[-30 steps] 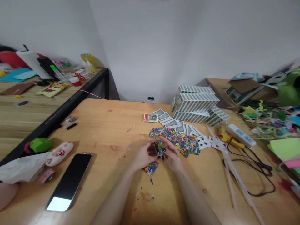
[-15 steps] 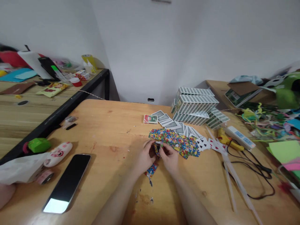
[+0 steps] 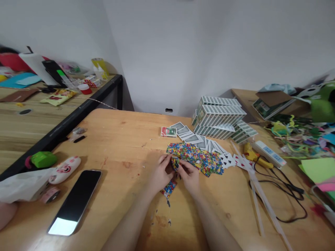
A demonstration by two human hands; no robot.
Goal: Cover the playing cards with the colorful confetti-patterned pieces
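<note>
Head view: left hand (image 3: 161,175) and right hand (image 3: 190,177) grip a small multicoloured card (image 3: 174,162); orange-brown wooden table (image 3: 117,146) spreads to its far-left corner; red-green box (image 3: 169,131) has unreadable lettering.

We had both arms stretched out in front, left forearm (image 3: 134,216) and right forearm (image 3: 216,218) bare and slanting in toward each other, kinda like a tent. Our wrists were pretty much straight, no big bend in either. Our left hand (image 3: 159,176) was curled with its fingers bent inward, and our right hand (image 3: 190,177) faced it in a tight pinch, index finger and thumb close together. Fingertips of both hands nearly met in the middle. We had a dark spot at the right thumb's tip, too small to make out.
</note>
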